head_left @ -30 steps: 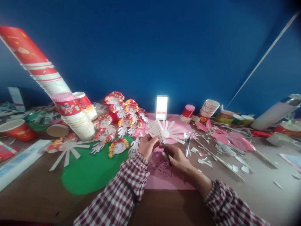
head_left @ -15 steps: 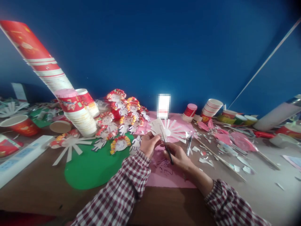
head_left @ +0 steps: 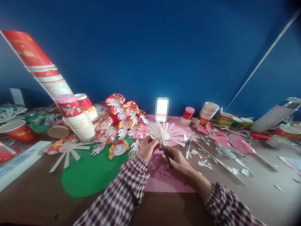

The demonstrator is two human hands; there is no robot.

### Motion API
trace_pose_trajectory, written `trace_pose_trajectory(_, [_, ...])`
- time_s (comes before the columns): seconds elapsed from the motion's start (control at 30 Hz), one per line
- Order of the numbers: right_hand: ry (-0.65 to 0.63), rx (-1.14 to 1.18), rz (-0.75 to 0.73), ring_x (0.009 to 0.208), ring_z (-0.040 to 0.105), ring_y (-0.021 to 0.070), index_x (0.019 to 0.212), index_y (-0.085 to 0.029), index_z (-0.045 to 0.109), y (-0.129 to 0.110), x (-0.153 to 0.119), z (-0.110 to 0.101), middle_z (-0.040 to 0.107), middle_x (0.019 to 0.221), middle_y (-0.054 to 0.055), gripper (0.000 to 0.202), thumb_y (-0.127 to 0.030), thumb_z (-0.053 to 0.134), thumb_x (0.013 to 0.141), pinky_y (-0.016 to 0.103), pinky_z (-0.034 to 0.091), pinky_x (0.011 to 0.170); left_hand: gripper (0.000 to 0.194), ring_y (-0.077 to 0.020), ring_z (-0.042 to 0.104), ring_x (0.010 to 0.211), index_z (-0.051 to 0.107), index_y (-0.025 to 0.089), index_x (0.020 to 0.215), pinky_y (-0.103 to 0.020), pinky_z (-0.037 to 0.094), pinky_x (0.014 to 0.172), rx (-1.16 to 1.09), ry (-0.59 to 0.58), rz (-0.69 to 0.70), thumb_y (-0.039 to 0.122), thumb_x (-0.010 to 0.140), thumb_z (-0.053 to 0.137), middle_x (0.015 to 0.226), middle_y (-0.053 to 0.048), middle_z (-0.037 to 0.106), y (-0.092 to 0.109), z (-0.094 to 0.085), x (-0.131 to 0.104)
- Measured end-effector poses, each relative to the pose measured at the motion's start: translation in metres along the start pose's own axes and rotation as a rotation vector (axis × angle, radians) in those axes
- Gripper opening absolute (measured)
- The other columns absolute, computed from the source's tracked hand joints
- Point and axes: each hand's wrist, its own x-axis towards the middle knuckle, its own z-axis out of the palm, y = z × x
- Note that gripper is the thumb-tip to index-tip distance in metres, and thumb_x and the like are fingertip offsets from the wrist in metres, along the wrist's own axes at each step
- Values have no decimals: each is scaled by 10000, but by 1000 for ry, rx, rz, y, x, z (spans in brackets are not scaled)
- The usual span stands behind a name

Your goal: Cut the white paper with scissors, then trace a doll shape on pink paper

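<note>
My left hand (head_left: 148, 148) pinches a small piece of white paper (head_left: 155, 130) between thumb and fingers. My right hand (head_left: 178, 159) is closed round the dark handles of scissors (head_left: 167, 156), whose blades reach up against the paper's right edge. Both hands are above a pink sheet (head_left: 171, 185) with dark handwriting on it. Just behind them lies a white paper cup cut into fanned strips (head_left: 166, 135). A pen (head_left: 188, 148) rests to the right of my right hand. Left of my left hand are several paper dolls (head_left: 119, 150) with red and yellow trim.
A green paper shape (head_left: 89, 179) lies at left, near a tall leaning stack of paper cups (head_left: 82, 127) and a white power strip (head_left: 22, 163). Paper scraps (head_left: 205, 164) and a wooden stick (head_left: 221, 162) are scattered at right. A blue wall (head_left: 150, 56) stands behind.
The whole view has shifted slightly, so the table sits a little lower in the picture. Both hands keep hold of the paper and scissors; the blades have shifted only slightly against the paper.
</note>
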Motion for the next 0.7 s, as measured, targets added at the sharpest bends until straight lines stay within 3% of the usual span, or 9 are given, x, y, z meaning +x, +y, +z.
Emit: trace_pose_trajectory(0.7, [-11,47,19,789,582,187,1175,-140,559,5,0,1,625,814,43,423,-370,580,821,282,469,704,206,-87,559,576,622,119,735,-205,465,536,-10,13,-4,173,562,720,660,-7,610,1,1,-1])
